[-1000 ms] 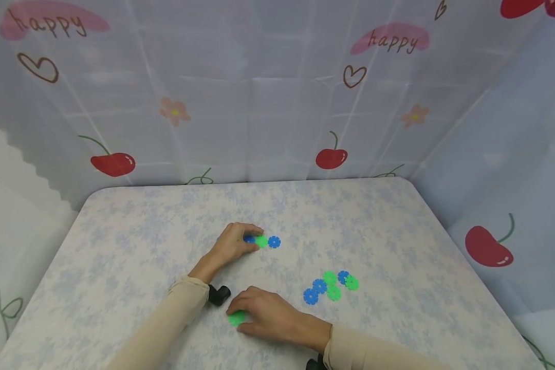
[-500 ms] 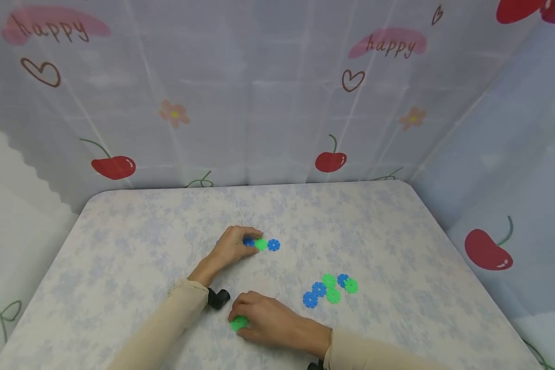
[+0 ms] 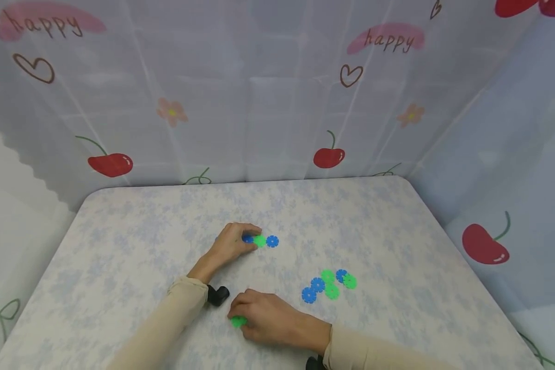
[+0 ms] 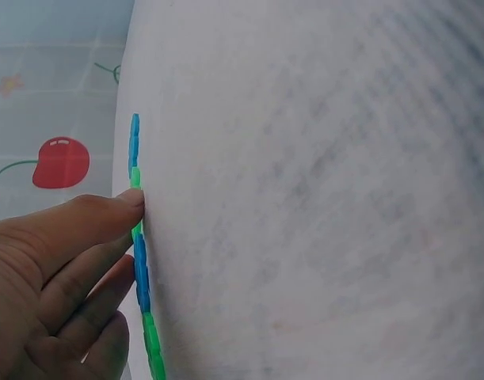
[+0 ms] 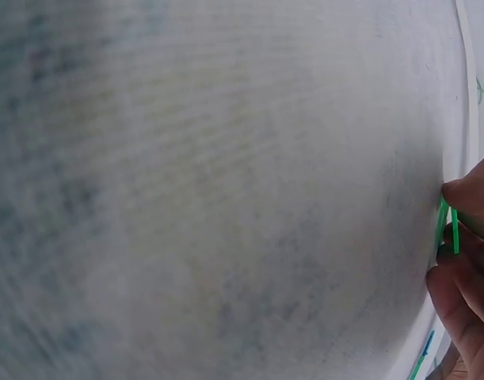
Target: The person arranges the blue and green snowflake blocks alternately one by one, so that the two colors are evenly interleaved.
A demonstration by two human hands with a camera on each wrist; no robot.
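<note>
On the table lies a row of notched, flower-shaped interlocking discs, alternating blue and green. My left hand (image 3: 228, 245) spans the row, thumb and fingers at the edges of a green disc (image 3: 260, 241). Just right of it is a blue disc (image 3: 272, 241). In the left wrist view, the thumb tip is on the green disc, and another blue disc (image 4: 142, 273) and green disc (image 4: 153, 347) continue the row. Nearer the front, my right hand (image 3: 273, 318) pinches a green disc (image 3: 238, 321), tilted on edge. The right wrist view shows two green edges (image 5: 455, 229) between thumb and fingers.
Right of centre lies a loose group of blue discs (image 3: 309, 295) and green discs (image 3: 332, 291), some touching or overlapping. A black wrist device (image 3: 219, 296) sits on the left wrist, near the right hand. A printed curtain (image 3: 277, 103) stands behind the table.
The green disc in my right hand has gone from lying flatter to tilted up on edge, and the right fingers have drawn closer together. My left hand and its row stay in place.
</note>
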